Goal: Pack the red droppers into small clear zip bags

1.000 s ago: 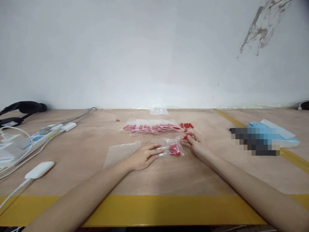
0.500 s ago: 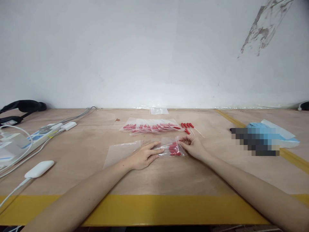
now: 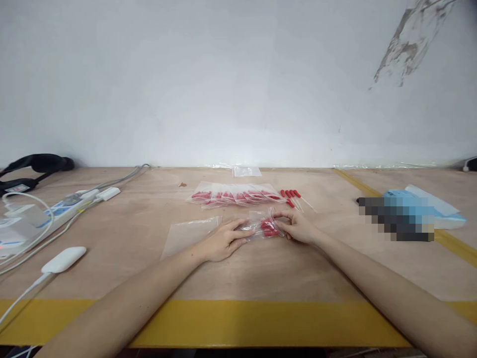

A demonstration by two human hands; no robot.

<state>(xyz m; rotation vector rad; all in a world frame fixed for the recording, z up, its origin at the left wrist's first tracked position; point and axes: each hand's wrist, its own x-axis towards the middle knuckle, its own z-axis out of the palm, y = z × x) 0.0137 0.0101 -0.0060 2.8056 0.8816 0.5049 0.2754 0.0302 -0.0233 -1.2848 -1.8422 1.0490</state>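
A small clear zip bag [image 3: 263, 226] with several red-capped pieces inside lies at the middle of the wooden table [image 3: 328, 271]. My left hand [image 3: 223, 240] presses its left end flat with the fingertips. My right hand [image 3: 296, 226] pinches the bag's right end, fingers curled over it. Just behind, a row of filled clear bags [image 3: 234, 195] with red pieces lies across the table. A few loose red-tipped sticks [image 3: 292, 196] lie to the right of that row. An empty clear bag [image 3: 188, 233] lies under my left wrist.
A white power strip [image 3: 55, 211] with cables and a white adapter [image 3: 63, 258] sit at the left. A black strap [image 3: 33, 166] lies at the far left by the wall. Blue packets [image 3: 428, 206] lie at the right. Yellow tape [image 3: 242, 323] runs along the front edge.
My right hand has moved left from the loose sticks onto the bag's right end and closed over it. My left hand stays on the bag.
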